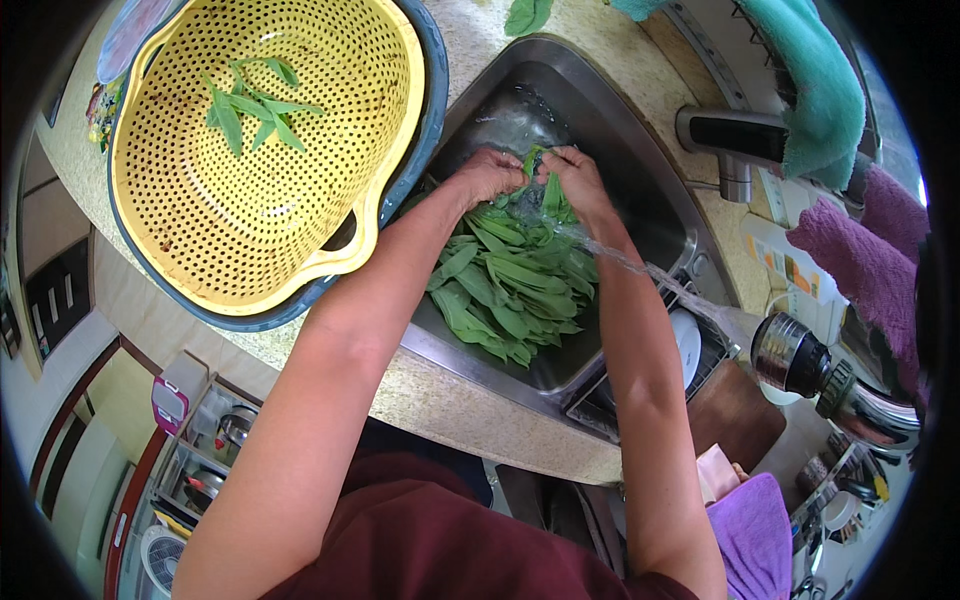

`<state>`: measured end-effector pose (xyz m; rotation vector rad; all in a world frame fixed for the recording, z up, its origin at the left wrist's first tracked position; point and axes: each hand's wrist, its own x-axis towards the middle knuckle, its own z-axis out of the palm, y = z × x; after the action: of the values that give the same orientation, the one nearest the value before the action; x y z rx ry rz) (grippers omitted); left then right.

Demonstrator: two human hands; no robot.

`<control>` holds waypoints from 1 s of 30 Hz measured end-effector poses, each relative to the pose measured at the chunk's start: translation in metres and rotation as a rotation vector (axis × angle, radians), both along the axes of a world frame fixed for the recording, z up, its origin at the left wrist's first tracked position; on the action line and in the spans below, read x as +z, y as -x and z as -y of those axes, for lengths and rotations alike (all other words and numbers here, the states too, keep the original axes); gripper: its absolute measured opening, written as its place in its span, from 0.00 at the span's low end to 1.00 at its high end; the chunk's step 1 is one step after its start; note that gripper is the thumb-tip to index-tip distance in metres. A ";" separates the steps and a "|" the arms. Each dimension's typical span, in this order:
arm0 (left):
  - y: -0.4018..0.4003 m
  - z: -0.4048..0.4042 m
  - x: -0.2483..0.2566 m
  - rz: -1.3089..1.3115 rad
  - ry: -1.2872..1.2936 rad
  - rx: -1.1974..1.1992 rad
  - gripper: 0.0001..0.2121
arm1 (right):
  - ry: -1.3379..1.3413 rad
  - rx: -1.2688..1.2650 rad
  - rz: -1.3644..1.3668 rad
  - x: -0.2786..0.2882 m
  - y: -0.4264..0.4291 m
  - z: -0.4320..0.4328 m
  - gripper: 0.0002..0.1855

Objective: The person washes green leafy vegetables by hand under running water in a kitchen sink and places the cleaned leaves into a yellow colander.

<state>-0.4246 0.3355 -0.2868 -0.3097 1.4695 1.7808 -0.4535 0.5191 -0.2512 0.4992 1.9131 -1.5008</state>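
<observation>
Both of my hands are over the stainless steel sink [652, 217], under water running from the faucet [795, 356]. My left hand [495, 176] pinches a leafy green sprig [532, 161] between its fingers. My right hand [574, 176] grips the same greens from the other side, with leaves hanging below its fingers. A large heap of long green leaves [517, 285] lies in the sink just below both hands. To the left, a yellow perforated plastic colander [300, 202] rests in a blue-grey basin [439, 82], and a few leafy sprigs [259, 109] lie in it.
A loose leaf [528, 15] lies on the speckled countertop [480, 427] beyond the sink. At the right are a dish rack [709, 367] with a plate, a brown board [735, 412], a plastic bottle [791, 255], a second tap [735, 142] and hanging teal [825, 97] and purple cloths [862, 255].
</observation>
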 end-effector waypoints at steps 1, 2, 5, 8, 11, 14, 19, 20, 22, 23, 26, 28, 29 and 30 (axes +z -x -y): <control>-0.002 0.003 -0.007 -0.013 -0.124 0.103 0.08 | 0.082 -0.047 0.019 -0.002 0.000 0.007 0.11; -0.003 0.004 -0.014 -0.029 -0.247 0.206 0.09 | 0.165 -0.092 0.039 -0.004 0.000 0.015 0.11; -0.001 0.005 -0.013 0.090 -0.269 0.234 0.10 | 0.231 -0.051 0.004 -0.002 -0.001 0.014 0.12; 0.002 -0.002 0.004 0.179 -0.109 0.183 0.11 | 0.129 0.084 -0.053 0.002 0.004 0.000 0.12; 0.004 0.012 0.003 0.241 -0.135 0.226 0.12 | 0.166 0.049 0.006 0.006 0.011 0.013 0.13; 0.006 0.023 0.008 0.259 -0.103 0.240 0.12 | 0.234 0.111 0.083 0.005 0.010 0.022 0.13; 0.013 0.005 0.055 0.167 -0.061 0.118 0.12 | 0.187 0.170 0.096 0.003 0.008 -0.005 0.13; 0.009 0.015 0.032 0.211 -0.059 0.202 0.12 | 0.168 0.194 0.063 0.009 0.009 0.014 0.13; 0.007 0.019 0.017 0.259 -0.052 0.248 0.11 | 0.158 0.250 0.046 0.011 0.009 0.021 0.13; 0.006 0.022 0.010 0.259 -0.025 0.225 0.11 | 0.190 0.297 0.060 0.009 0.010 0.023 0.14; 0.006 0.004 0.015 0.286 -0.083 0.210 0.09 | 0.066 0.388 0.041 -0.010 0.011 -0.011 0.15; 0.006 0.003 0.016 0.289 -0.103 0.240 0.08 | 0.010 0.393 0.010 -0.012 0.012 -0.012 0.15; 0.007 0.001 0.016 0.281 -0.102 0.250 0.08 | 0.010 0.361 -0.001 -0.014 0.011 -0.013 0.15; 0.006 0.004 0.012 0.271 -0.093 0.267 0.08 | 0.019 0.335 -0.014 -0.012 0.011 -0.006 0.16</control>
<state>-0.4305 0.3312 -0.2751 -0.6981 1.1929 1.9207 -0.4641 0.5246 -0.2635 0.1485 1.8812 -1.3047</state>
